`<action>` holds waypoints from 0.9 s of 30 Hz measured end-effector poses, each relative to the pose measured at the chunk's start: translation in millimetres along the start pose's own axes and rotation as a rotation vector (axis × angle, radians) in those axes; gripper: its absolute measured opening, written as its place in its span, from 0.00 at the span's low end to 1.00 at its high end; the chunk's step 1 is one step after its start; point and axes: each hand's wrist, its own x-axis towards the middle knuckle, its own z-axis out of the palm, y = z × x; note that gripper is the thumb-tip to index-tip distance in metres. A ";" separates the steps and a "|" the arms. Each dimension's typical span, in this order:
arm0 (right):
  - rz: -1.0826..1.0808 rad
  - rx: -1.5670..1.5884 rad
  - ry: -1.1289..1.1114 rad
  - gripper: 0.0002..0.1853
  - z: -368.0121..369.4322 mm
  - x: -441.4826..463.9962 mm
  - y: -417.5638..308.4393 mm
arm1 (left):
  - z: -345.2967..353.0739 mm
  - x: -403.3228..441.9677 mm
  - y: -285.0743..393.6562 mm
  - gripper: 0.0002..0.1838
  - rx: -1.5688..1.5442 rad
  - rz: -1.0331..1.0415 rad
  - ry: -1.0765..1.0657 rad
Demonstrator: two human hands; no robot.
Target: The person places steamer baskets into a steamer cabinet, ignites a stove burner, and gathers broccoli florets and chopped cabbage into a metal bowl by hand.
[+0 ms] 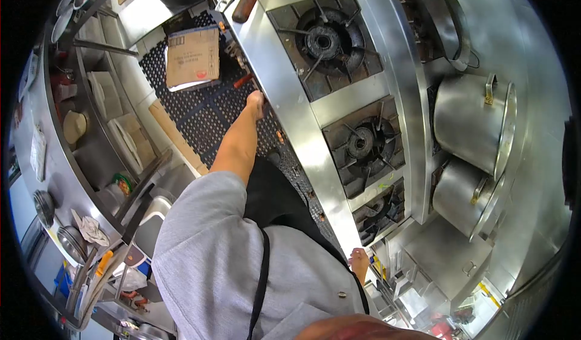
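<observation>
- Stove (298, 111): it runs along in front of the person, on their right in the view, with three burners visible along its top and no flame to be seen on any of them.
- The left hand (255, 103) is at the stove's front edge, close to a red handle (243, 81) and among small orange knobs (280, 136). Working here would go best by feeling for one knob at a time, turning it slowly with the fingertips and checking the matching burner by eye.
- It would also help to keep the forearm below the metal ledge and clear of the wooden handle (249, 1) that sticks out over it, since a bump could swing that loose.
- The left arm is stretched well forward and low, nearly straight at the elbow, with the wrist against or just beside the front. Its fingers look curled in, but whether they grasp a knob cannot be told.
- The right hand (359, 261) is held low near the body, by the stove's near corner, with its fingers bent. Most of that arm is out of sight, and I cannot tell whether it grips anything.
</observation>
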 end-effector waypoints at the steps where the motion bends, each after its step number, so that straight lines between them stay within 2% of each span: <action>1: -0.002 -0.034 0.031 0.07 6.2 3.7 -15.5 | -3.8 5.1 5.1 0.22 0.163 -0.061 -0.102; 2: -0.004 -0.067 0.060 0.07 12.9 6.9 -29.4 | -6.0 8.2 6.6 0.29 0.137 -0.159 -0.202; 3: -0.130 -0.134 0.096 0.08 18.4 13.1 -43.4 | -8.5 14.5 5.7 0.36 0.120 -0.258 -0.301; 4: -0.270 -0.204 0.120 0.09 23.2 23.6 -59.3 | -17.6 22.6 5.9 0.42 -0.106 -0.380 -0.395; 6: -0.460 -0.158 0.092 0.10 34.6 50.2 -105.8 | -48.7 -83.3 39.8 0.50 0.126 -0.315 -0.252; 7: -0.624 -0.161 0.066 0.11 45.6 79.6 -117.3 | -72.7 -68.6 27.3 0.50 0.186 -0.237 -0.232; 8: -0.636 -0.180 -0.013 0.12 56.4 85.6 -153.7 | -107.1 -60.4 13.3 0.44 0.565 0.106 -0.333; 9: -0.750 -0.121 -0.079 0.12 79.0 92.8 -190.0 | -139.2 -108.5 21.2 0.36 0.815 0.311 -0.169; 10: -0.765 -0.167 -0.244 0.12 101.5 120.2 -208.7 | -169.0 -163.0 31.4 0.28 1.072 0.472 0.054; 12: -1.031 -0.278 -0.562 0.12 151.4 109.2 -262.7 | -270.8 -193.7 24.6 0.26 1.105 0.714 0.058; 13: -1.052 -0.301 -0.824 0.13 187.3 115.7 -273.5 | -318.8 -225.6 32.2 0.27 0.976 0.746 0.118; 15: -1.148 -0.437 -1.189 0.16 245.3 131.0 -276.7 | -393.7 -338.1 38.6 0.24 0.500 0.864 0.341; 16: -1.256 -0.605 -1.256 0.17 272.2 133.9 -282.8 | -451.5 -346.1 28.9 0.21 0.553 1.014 0.660; 17: -1.372 -0.756 -1.325 0.19 298.5 134.5 -289.4 | -488.3 -423.9 32.3 0.21 0.437 1.136 0.675; 18: -1.489 -0.957 -1.313 0.21 321.4 136.4 -302.6 | -526.9 -466.9 27.2 0.21 0.045 1.031 0.692; 19: -1.174 -0.995 -1.229 0.20 288.8 29.1 -346.8 | -582.8 -495.1 15.5 0.19 -0.020 1.425 0.829; 20: -1.042 -0.954 -1.062 0.21 290.2 -10.3 -364.9 | -629.2 -542.9 11.1 0.17 0.072 1.253 1.096; 21: -1.490 -0.808 -0.991 0.21 328.8 25.8 -373.0 | -654.2 -587.1 13.5 0.16 -0.107 1.341 1.351; 22: -1.659 -0.854 -0.867 0.16 327.9 -25.6 -394.2 | -691.6 -626.9 15.7 0.16 -0.019 1.388 1.598; 23: -1.923 -0.861 -0.924 0.19 369.9 -11.7 -413.1 | -736.8 -649.6 21.7 0.17 -0.095 1.414 1.820; 24: -2.009 -1.033 -0.888 0.19 394.5 -53.0 -429.3 | -791.6 -667.0 30.0 0.17 -0.065 1.396 1.941; 25: -2.126 -0.877 -1.020 0.21 411.3 -110.0 -433.8 | -829.9 -688.8 39.3 0.17 -0.050 1.228 1.915; 26: -2.144 -0.882 -1.067 0.22 435.0 -163.5 -432.8 | -918.4 -690.7 45.0 0.24 -0.113 1.213 1.851; 27: -2.227 -0.874 -1.090 0.23 454.9 -225.9 -429.0 | -920.4 -696.5 66.8 0.21 -0.132 1.269 1.847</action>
